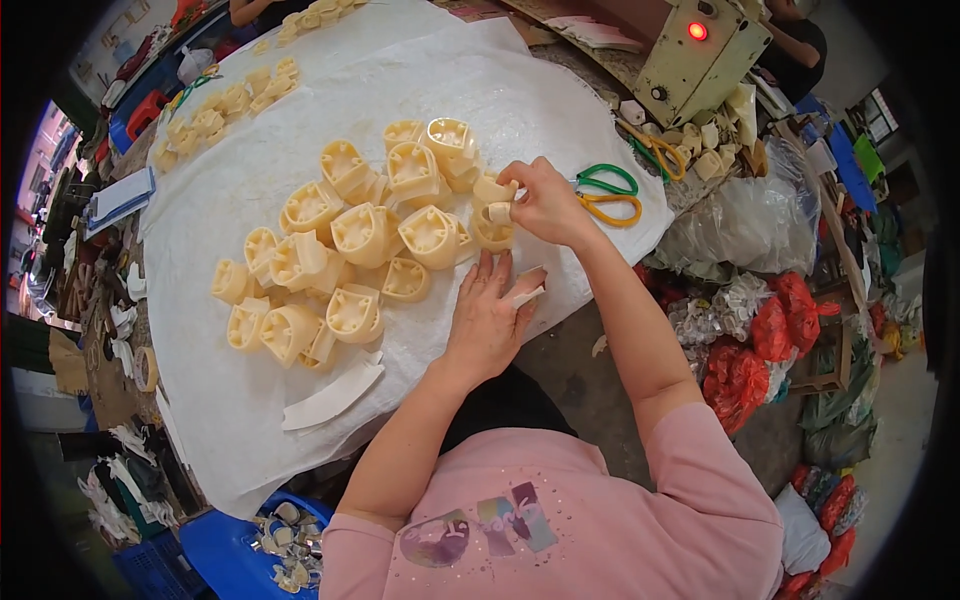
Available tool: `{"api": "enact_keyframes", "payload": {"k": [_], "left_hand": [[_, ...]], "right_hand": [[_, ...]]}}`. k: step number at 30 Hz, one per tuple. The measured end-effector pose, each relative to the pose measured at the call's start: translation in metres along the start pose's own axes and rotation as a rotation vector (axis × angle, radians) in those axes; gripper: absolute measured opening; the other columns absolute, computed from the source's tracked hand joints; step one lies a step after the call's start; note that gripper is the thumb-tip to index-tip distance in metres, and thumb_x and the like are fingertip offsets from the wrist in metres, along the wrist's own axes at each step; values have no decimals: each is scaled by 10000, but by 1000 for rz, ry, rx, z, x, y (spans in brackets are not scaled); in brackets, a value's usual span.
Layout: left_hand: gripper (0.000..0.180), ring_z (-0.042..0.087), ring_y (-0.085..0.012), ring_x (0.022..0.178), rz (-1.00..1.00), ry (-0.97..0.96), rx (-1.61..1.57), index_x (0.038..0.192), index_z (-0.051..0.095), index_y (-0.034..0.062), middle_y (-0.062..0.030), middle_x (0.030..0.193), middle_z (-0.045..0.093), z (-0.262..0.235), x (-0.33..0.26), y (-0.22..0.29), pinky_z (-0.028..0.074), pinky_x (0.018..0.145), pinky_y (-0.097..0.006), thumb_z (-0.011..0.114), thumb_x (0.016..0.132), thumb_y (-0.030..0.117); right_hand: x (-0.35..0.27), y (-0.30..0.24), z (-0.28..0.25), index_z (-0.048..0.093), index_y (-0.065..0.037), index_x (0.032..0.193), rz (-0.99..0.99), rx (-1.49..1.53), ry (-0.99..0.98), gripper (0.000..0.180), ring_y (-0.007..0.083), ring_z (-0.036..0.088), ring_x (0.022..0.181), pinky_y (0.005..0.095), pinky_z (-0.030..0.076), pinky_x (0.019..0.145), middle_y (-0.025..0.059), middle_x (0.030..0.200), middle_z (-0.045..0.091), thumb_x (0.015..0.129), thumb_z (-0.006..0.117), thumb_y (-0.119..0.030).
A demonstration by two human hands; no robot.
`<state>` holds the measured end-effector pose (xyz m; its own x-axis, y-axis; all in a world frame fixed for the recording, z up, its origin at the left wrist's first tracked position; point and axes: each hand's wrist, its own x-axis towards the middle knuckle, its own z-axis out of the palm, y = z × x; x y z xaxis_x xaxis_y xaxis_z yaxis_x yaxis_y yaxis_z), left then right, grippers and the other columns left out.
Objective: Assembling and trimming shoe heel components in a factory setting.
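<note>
A single head-worn fisheye view looks steeply down from above the person's own chest, facing forward across the desk. The hands sit close, just below centre, with forearms entering from six o'clock. Straight edges bow toward the dark rim; a cream machine lies far off at one o'clock.
</note>
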<state>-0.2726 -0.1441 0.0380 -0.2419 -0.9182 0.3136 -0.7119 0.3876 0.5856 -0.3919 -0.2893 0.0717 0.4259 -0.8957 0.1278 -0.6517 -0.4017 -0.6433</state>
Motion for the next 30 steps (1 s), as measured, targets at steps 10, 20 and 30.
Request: {"api": "enact_keyframes", "payload": {"k": [10, 20, 30], "left_hand": [[393, 304, -527, 1296, -32, 78, 8, 1282, 535, 178, -320, 1345, 400, 10, 5, 7, 258, 1061, -522, 538, 893, 121], [352, 333, -480, 1300, -67, 86, -28, 1253, 574, 163, -283, 1320, 444, 7, 8, -2, 270, 1066, -487, 512, 912, 106], [295, 560, -338, 1043, -206, 171, -582, 1171, 617, 92, -135, 1106, 622, -20, -49, -7, 410, 929, -393, 406, 999, 205]], "right_hand": [[-19, 7, 15, 557, -2, 1043, 229, 813, 148, 324, 112, 603, 767, 238, 508, 638, 66, 932, 584, 806, 723, -149], [-16, 14, 29, 486, 6, 1111, 272, 953, 253, 348, 184, 602, 976, 280, 546, 773, 91, 1063, 544, 853, 682, -121], [-39, 17, 26, 443, 2, 1153, 73, 907, 319, 374, 182, 616, 990, 293, 529, 821, 122, 1085, 599, 855, 660, -57]]}}
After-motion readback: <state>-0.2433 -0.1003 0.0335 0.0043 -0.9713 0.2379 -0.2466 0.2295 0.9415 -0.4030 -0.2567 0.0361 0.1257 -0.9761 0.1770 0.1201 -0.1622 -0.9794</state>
